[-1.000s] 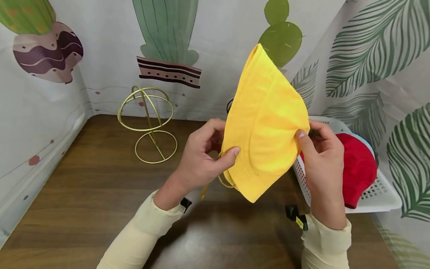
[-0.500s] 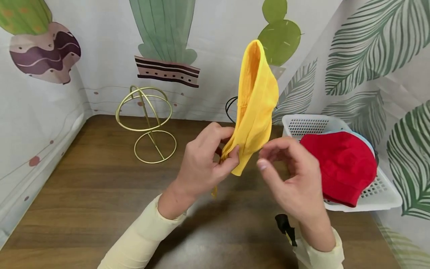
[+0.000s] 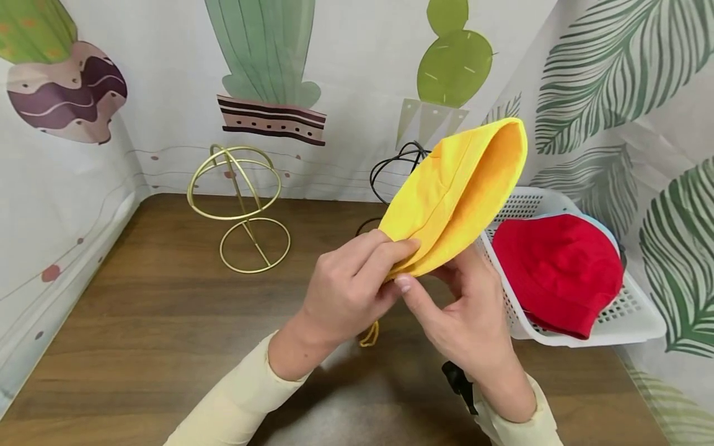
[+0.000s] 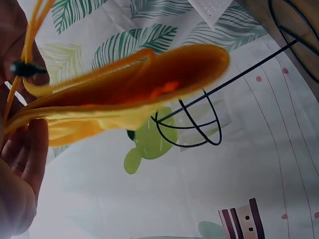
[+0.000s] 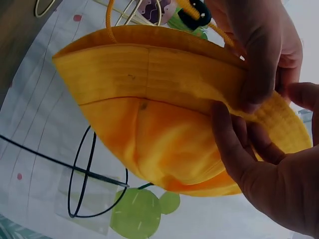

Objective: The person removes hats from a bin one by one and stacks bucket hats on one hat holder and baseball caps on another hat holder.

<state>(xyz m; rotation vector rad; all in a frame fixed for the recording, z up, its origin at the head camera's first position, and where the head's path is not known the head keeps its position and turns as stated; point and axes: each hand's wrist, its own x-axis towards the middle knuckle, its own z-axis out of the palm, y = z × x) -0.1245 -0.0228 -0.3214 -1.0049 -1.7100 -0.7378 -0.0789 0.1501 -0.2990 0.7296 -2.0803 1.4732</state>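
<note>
A yellow bucket hat (image 3: pixel 446 192), folded flat with its brim opening facing right, is held in the air between both hands. My left hand (image 3: pixel 357 285) pinches the brim's lower end; in the left wrist view its fingers (image 4: pixel 35 154) lie against the cloth. My right hand (image 3: pixel 468 310) holds the hat's lower edge, its thumb close to the left hand and its other fingers behind the cloth. The right wrist view shows those fingers (image 5: pixel 234 139) against the crown. A yellow cord (image 4: pixel 30 50) with a dark toggle (image 4: pixel 27 68) hangs from the hat.
A gold wire hat stand (image 3: pixel 245 210) stands at the back left of the wooden table (image 3: pixel 167 347). Behind the hat is a black wire stand (image 3: pixel 385 173), partly hidden. At right, a white basket (image 3: pixel 619 331) holds a red bucket hat (image 3: pixel 558 266) and something light blue.
The right hand let go of the crown, moved left and took the hat's lower edge beside the left hand. The hat has turned, its top now leaning right with the opening facing right.
</note>
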